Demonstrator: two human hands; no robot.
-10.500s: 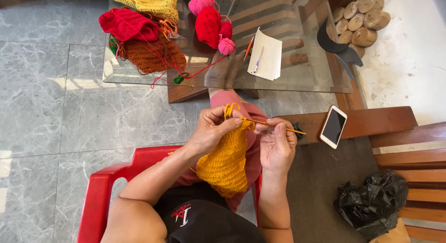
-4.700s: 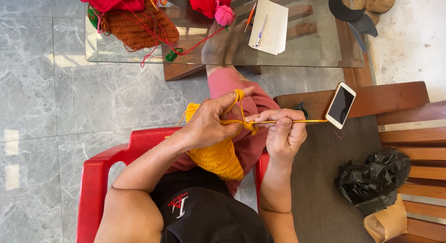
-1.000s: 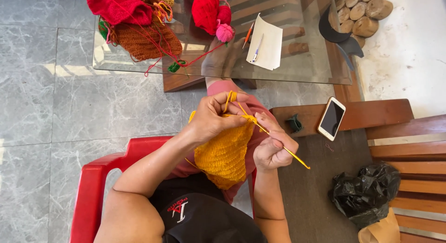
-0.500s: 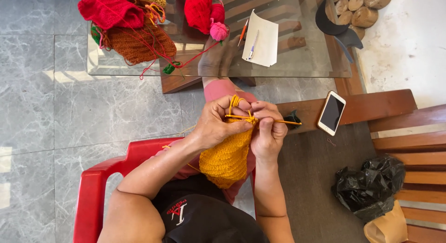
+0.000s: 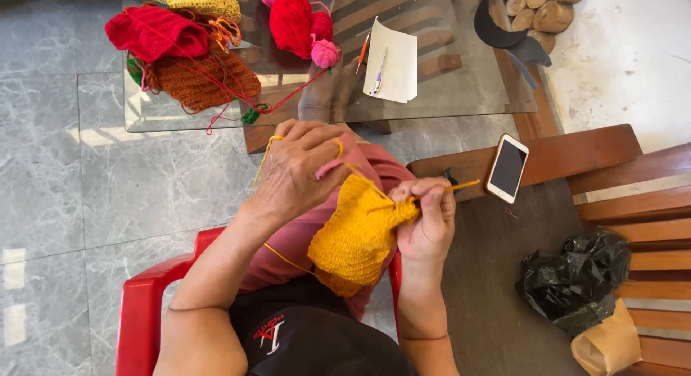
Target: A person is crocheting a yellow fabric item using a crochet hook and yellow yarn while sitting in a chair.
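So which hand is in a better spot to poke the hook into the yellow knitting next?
Probably the right hand. It grips the crochet hook, whose tip already meets the yellow piece at its top edge. The left hand has yellow yarn looped over its fingers, so it suits feeding yarn.

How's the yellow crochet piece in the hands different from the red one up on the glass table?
The yellow crochet piece is held between the left hand and the right hand, with a hook worked into it; the red crochet piece lies untouched on the glass table. The yellow one hangs over the lap, while the red one rests atop a brown knitted piece. Both look like textured yarn work with a loose strand trailing.
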